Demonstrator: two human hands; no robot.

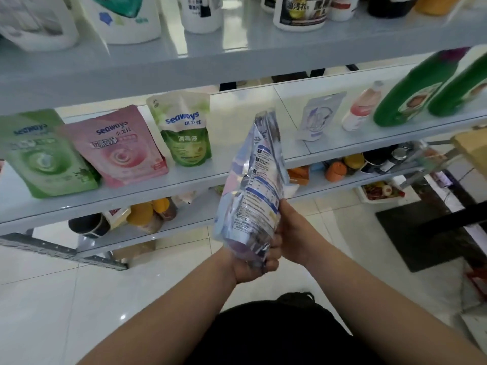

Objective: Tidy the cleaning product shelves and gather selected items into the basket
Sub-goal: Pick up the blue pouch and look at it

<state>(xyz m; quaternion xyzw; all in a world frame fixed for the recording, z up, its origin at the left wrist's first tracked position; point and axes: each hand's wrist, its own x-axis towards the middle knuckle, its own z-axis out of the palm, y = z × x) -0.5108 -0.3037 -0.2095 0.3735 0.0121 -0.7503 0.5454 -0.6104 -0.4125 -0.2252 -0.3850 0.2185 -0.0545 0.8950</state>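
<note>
Head cam: both hands are up in front of the shelves w/ a silvery-purple pouch (253,180) held upright, slightly tilted, off the shelf. Left hand (250,262) grips its bottom end, fingers curled round it. Right hand (295,233) clasps the lower right edge, fingertips hidden behind the pack. Pouch sits before the middle shelf (158,193), btwn a green-white pouch (184,133) & a pale blue pack (316,117), touching neither. Pink pouch (118,146) & green pouch (44,154) stand further left, green bottles (411,96) far right.
</note>
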